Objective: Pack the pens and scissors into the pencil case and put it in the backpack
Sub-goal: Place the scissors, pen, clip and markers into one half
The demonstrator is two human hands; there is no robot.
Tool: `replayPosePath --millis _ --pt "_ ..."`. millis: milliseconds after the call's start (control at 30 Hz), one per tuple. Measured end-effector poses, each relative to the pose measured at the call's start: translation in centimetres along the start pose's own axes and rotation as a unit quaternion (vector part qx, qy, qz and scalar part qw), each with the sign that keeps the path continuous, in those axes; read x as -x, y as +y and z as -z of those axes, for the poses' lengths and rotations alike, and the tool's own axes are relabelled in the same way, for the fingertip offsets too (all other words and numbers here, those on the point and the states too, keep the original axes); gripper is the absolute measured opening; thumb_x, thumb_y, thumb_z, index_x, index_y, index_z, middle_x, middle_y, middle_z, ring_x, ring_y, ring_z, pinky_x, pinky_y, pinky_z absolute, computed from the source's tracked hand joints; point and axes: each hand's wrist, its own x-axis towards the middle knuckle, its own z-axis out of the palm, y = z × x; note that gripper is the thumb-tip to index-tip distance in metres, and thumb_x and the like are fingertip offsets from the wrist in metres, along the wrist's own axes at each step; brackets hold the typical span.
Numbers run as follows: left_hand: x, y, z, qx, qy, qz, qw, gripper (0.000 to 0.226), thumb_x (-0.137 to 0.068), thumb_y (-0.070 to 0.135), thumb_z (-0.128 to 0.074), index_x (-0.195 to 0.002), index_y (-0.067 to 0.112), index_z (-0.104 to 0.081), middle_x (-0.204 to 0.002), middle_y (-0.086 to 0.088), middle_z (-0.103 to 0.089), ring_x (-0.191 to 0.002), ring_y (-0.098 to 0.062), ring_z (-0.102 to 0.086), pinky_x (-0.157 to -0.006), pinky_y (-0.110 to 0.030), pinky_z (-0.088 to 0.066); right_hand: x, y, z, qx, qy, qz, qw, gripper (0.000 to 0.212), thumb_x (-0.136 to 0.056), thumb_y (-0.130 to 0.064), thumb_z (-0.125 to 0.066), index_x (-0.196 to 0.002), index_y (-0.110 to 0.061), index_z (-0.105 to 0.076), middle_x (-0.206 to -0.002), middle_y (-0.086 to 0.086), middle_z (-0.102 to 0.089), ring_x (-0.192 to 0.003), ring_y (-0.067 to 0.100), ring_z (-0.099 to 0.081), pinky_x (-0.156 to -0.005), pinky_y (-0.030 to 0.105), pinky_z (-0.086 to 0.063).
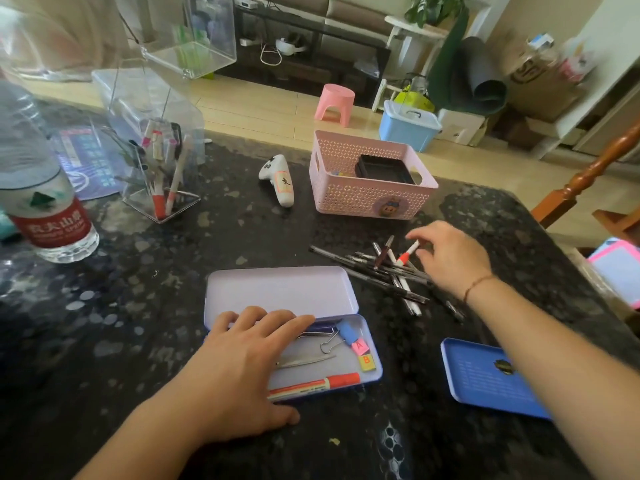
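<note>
An open lilac tin pencil case (280,294) lies on the dark stone table, lid flat behind its tray. The tray holds an orange marker (313,385), tweezers, binder clips and small erasers. My left hand (239,362) lies flat on the tray's left half with fingers spread. To the right a pile of pens (377,268) lies loose on the table. My right hand (450,258) hovers over the pile, its fingertips pinching a white pen with a red cap (408,254). No scissors or backpack show.
A pink lattice basket (370,195) stands behind the pens, a white controller (280,180) left of it. A clear pen holder (159,161) and a water bottle (45,188) stand at the left. A blue tray (485,379) lies at the right front.
</note>
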Motion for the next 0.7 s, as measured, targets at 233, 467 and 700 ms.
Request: replayPosePath --millis 233,467,700 --pt "1.1 -2.3 1.0 0.155 0.012 0.016 0.988 0.079 -0.074 0.050 -0.047 -0.144 0.051 -0.009 -0.143 0.024 -0.035 -0.126 0.003 -0.028 -0.113 -0.027 -0.026 -4.5 1.6 -1.5 0.149 -0.143 0.075 0.976 0.015 -0.086 -0.031 -0.063 -0.100 -0.035 -0.067 -0.117 -0.009 -0.061 -0.108 0.020 -0.051 -0.084 0.040 -0.051" --pt "0.7 -3.3 0.5 0.199 0.037 0.039 0.979 0.075 -0.083 0.015 -0.061 -0.142 0.044 -0.024 -0.131 0.019 -0.047 -0.120 -0.003 -0.043 -0.105 -0.026 -0.041 5.2 -5.7 1.4 -0.098 0.031 0.268 0.958 0.016 -0.085 -0.019 -0.063 -0.098 -0.012 -0.069 -0.091 0.004 -0.069 -0.086 0.021 -0.062 -0.080 0.037 -0.051" --pt "0.9 -3.8 -0.1 0.193 0.052 0.026 0.979 0.072 -0.085 0.014 -0.064 -0.142 0.041 -0.028 -0.129 0.017 -0.050 -0.122 -0.003 -0.041 -0.108 -0.024 -0.035 12.3 -12.6 -2.5 -0.122 -0.072 0.324 0.935 0.026 -0.085 -0.037 -0.048 -0.093 -0.026 -0.071 -0.086 -0.007 -0.061 -0.077 0.013 -0.057 -0.062 0.029 -0.051"
